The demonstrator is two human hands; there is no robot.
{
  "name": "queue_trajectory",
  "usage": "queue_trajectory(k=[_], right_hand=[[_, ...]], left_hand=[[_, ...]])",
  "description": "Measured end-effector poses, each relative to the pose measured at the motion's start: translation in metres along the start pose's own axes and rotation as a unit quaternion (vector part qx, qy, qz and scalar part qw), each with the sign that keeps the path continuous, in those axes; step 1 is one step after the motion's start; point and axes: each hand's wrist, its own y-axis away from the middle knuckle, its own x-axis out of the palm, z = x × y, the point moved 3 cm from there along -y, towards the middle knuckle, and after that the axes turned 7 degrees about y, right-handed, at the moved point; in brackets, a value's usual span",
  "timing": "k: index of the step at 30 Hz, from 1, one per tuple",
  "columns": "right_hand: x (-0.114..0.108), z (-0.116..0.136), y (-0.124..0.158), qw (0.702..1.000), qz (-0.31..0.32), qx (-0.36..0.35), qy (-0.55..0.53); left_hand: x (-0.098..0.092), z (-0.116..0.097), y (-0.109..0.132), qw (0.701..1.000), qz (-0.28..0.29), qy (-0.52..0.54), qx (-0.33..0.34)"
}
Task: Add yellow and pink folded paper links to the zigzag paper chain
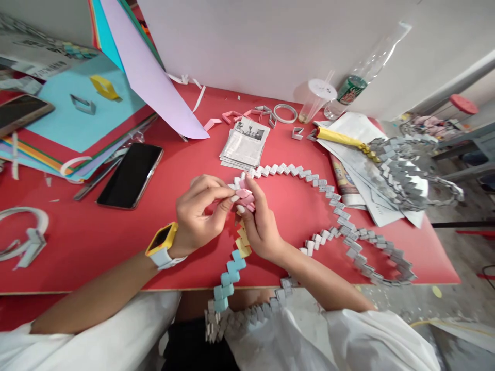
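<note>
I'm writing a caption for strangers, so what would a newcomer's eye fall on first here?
Probably the zigzag paper chain, mostly grey with blue and yellow stretches, winding across the red tabletop and over its near edge. Next, near the middle, the left hand and right hand meet at pink folded paper. At upper left, a large lilac sheet slants down towards the tabletop.

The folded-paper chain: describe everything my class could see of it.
The zigzag chain looks made of interlocked folded-paper pieces. The fingers of the left hand and right hand grip pink pieces between its white links and yellow links; how these join is hidden. White and grey links curve over the red table, crossing in a loop at the right; the right forearm hides part. Yellow, then light-blue links run past the table's front edge, grey ones below.
</note>
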Motion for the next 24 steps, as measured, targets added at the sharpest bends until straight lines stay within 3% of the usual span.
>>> queue_trajectory(k=[3, 5, 10, 12, 14, 15, 17, 19, 20, 22, 24], right_hand=[[-0.006, 0.001, -0.005, 0.992, -0.001, 0.058, -0.110], [-0.013, 0.000, -0.011, 0.971, 0.022, 0.102, -0.214], [-0.023, -0.004, -0.023, 0.872, 0.151, 0.175, -0.432], [-0.021, -0.004, -0.023, 0.839, 0.211, 0.179, -0.469], [-0.015, -0.004, -0.021, 0.828, 0.268, 0.184, -0.457], [-0.012, -0.005, -0.020, 0.836, 0.285, 0.188, -0.429], [-0.014, -0.008, -0.021, 0.891, 0.260, 0.180, -0.326], [-0.025, -0.009, -0.026, 0.963, 0.154, 0.137, -0.174], [-0.032, -0.007, -0.027, 0.984, 0.093, 0.107, -0.103], [-0.043, -0.002, -0.028, 0.998, 0.026, 0.057, -0.023], [-0.047, 0.005, -0.026, 0.999, 0.017, 0.034, -0.007]], left_hand=[[0.002, 0.004, -0.002, 0.997, 0.035, 0.046, -0.042], [0.002, 0.011, -0.003, 0.989, 0.060, 0.111, -0.078], [0.004, 0.031, -0.006, 0.926, 0.130, 0.304, -0.184], [0.008, 0.034, -0.005, 0.902, 0.171, 0.333, -0.214], [0.012, 0.033, -0.002, 0.891, 0.201, 0.340, -0.223], [0.014, 0.033, -0.001, 0.892, 0.200, 0.336, -0.228], [0.016, 0.032, 0.001, 0.897, 0.178, 0.321, -0.247], [0.017, 0.033, 0.002, 0.901, 0.154, 0.303, -0.269], [0.018, 0.033, 0.003, 0.903, 0.145, 0.294, -0.279], [0.018, 0.036, 0.003, 0.902, 0.123, 0.281, -0.304], [0.019, 0.038, 0.004, 0.900, 0.093, 0.274, -0.327]])
